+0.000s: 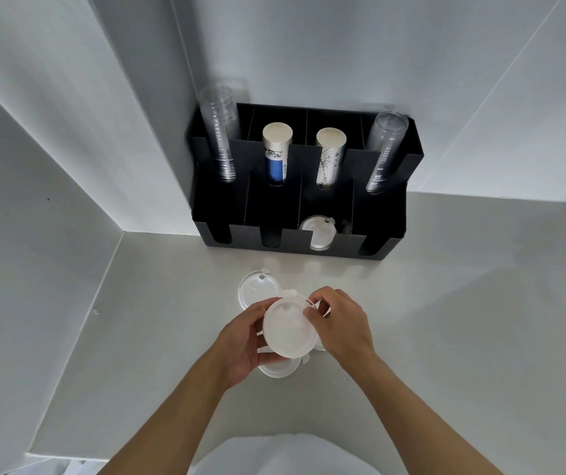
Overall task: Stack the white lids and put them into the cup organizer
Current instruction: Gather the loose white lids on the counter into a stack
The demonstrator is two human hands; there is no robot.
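Observation:
A stack of white lids (290,329) is held above the counter between both hands. My left hand (240,341) cups its left side and underside. My right hand (341,323) pinches its upper right rim. One loose white lid (252,286) lies flat on the counter just beyond my hands, and another (279,368) shows partly below the held stack. The black cup organizer (387,241) stands against the wall; a white lid stack (317,231) sits in its front row, third slot from the left.
The organizer's back row holds two clear cup stacks (219,132) (386,149) and two paper cup stacks (276,152) (329,156). The white counter (446,320) meets walls at the left and behind. The organizer's other front slots look dark.

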